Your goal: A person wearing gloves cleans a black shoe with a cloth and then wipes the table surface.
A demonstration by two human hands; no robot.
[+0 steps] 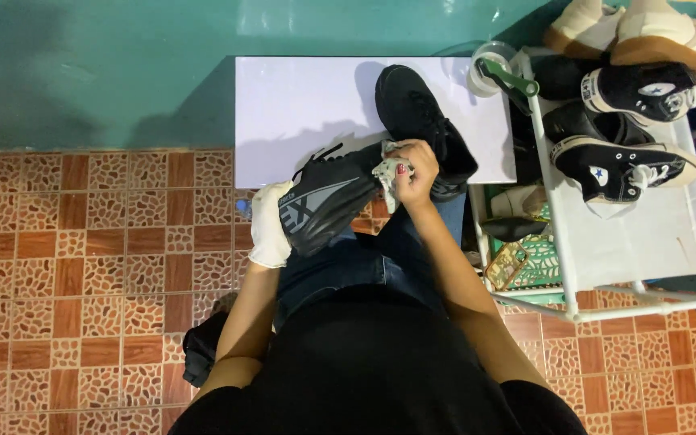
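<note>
Here, centre of the frame: my left hand, in a white glove, is clamped around the heel end of a black sports shoe with a grey side stripe, held above my lap. My right hand, bare, fingers closed on a crumpled pale cloth, presses it against the shoe's toe end. A second black shoe lies on the white board just above. Right of frame: a white shoe rack carrying black high-top sneakers. Below: patterned orange floor tiles.
</note>
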